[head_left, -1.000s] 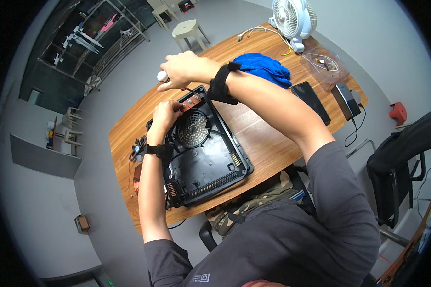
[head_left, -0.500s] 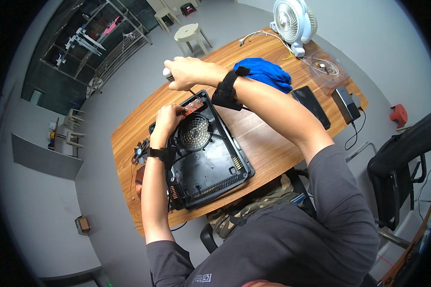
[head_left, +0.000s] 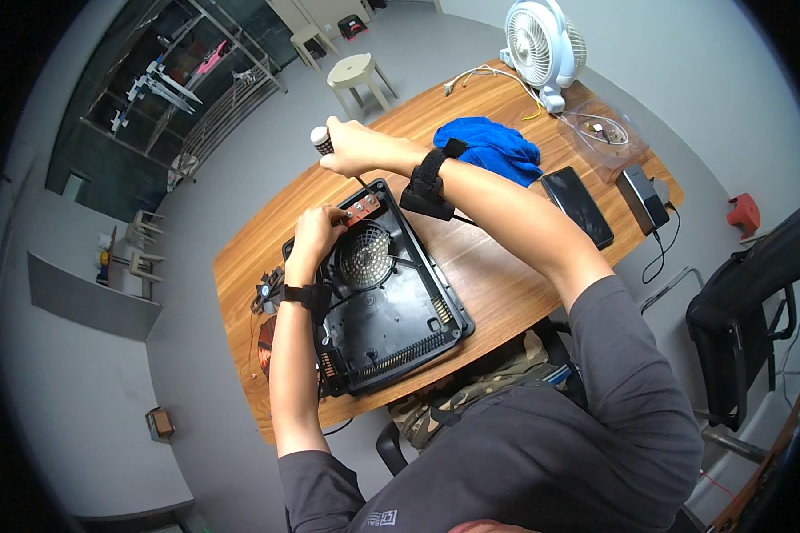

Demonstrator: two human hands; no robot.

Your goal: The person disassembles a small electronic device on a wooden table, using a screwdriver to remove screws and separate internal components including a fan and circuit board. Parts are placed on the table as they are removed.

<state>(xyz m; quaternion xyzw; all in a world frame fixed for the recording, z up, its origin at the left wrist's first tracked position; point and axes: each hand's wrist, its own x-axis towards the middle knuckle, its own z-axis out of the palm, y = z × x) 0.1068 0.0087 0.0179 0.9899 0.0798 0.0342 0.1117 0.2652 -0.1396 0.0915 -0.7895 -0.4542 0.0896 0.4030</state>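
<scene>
A black plastic appliance housing (head_left: pixel 373 320) lies open on the wooden table, with a round speaker-like grille (head_left: pixel 364 256) in its floor. Along its far wall sits a narrow orange-red board (head_left: pixel 362 210) bearing several round silvery parts. The fingers of my left hand (head_left: pixel 316 233) are closed on the board's left end. My right hand (head_left: pixel 356 147) is wrapped round a screwdriver (head_left: pixel 322 140) with a white-and-black handle. Its shaft slants down toward the board's right end; whether the tip touches a screw is too small to tell. Black straps circle both wrists.
A blue cloth (head_left: pixel 489 148), a black phone (head_left: pixel 578 206) and a dark box with a cable (head_left: pixel 642 197) lie to the right. Behind them stand a white fan (head_left: pixel 542 44) and a clear plastic tray (head_left: pixel 606 138). Loose wired parts (head_left: pixel 267 289) lie left of the housing.
The whole view has shifted slightly. My right hand has turned a little on the screwdriver, and more of its handle shows. My left hand stays at the board's left end.
</scene>
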